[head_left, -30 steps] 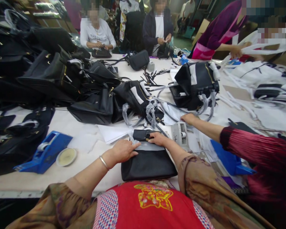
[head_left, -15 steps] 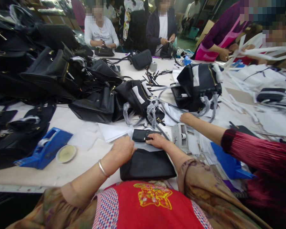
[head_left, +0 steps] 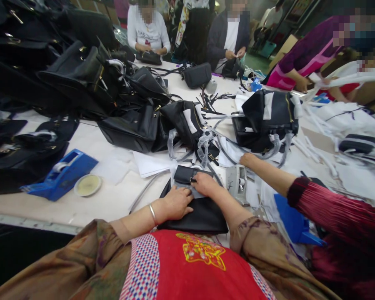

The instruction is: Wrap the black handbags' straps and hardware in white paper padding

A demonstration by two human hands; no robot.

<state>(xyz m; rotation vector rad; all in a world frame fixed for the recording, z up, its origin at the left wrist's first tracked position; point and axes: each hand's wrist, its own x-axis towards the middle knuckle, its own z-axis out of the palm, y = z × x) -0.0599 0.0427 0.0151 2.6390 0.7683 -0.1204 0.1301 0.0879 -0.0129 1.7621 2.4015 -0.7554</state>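
A flat black leather bag (head_left: 208, 214) lies on the table right in front of me. My left hand (head_left: 176, 203) rests on its upper left part, palm down and fingers stretched out. At the bag's far edge sits a small black leather piece with a flap or strap (head_left: 183, 174), with translucent wrapping beneath it. My right hand (head_left: 203, 184) has its fingers closed on the near right corner of that piece. A grey strap (head_left: 148, 187) curves across the table left of the bag.
On the left stand a blue tape dispenser (head_left: 64, 173) and a round shallow dish (head_left: 88, 185). Black handbags (head_left: 128, 129) pile up beyond. A co-worker's arm (head_left: 268, 173) reaches in from the right, near a grey device (head_left: 236, 183) and another blue dispenser (head_left: 289, 221).
My left hand has gone from a closed grip at the bag's upper left edge to lying flat on it. The right hand stays on the small piece. The view has shifted slightly.
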